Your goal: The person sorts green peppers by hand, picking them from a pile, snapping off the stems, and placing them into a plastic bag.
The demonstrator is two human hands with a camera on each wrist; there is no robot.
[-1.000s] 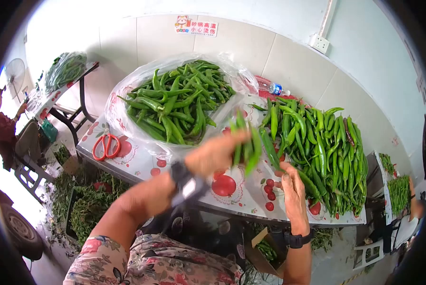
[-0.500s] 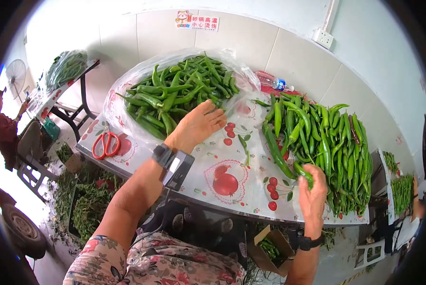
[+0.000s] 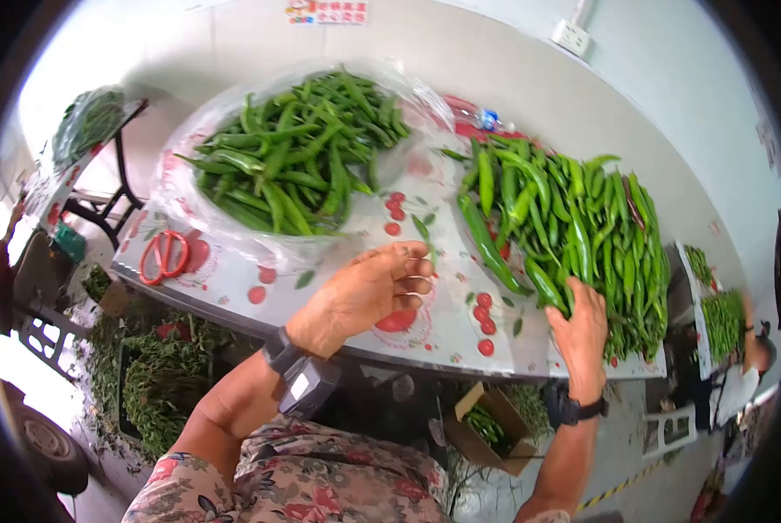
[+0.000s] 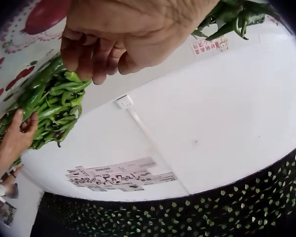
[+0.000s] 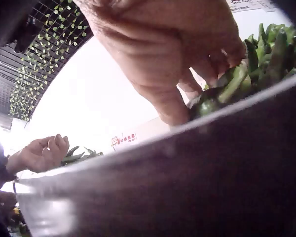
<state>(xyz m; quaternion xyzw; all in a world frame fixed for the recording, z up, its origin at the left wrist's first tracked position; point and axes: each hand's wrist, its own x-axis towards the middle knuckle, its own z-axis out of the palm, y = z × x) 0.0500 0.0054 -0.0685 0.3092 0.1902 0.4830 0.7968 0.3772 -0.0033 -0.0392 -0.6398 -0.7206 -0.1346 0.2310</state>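
My left hand (image 3: 368, 283) hovers over the patterned tablecloth, palm turned inward, its fingers loosely bent around nothing. A single small green pepper (image 3: 421, 228) lies on the cloth just beyond its fingertips. At the near left edge of a large heap of green chili peppers (image 3: 617, 261) is my right hand (image 3: 584, 331). Its thumb and fingers pinch the near end of one green chili pepper (image 3: 544, 286). The right wrist view shows thumb and fingers on either side of peppers (image 5: 229, 89), partly hidden by the hand. One longer pepper (image 3: 486, 235) borders the heap.
A clear plastic bag (image 3: 177, 166) full of green peppers stands back left. Red-handled scissors (image 3: 165, 257) lie at the table's left edge. A plastic bottle (image 3: 488, 118) is by the wall. On the floor, a cardboard box (image 3: 508, 418) holds some peppers.
The left hand held several peppers a second ago; it then showed empty by the bag and has come nearer the table's front edge. The right hand has brought a pepper against the heap.
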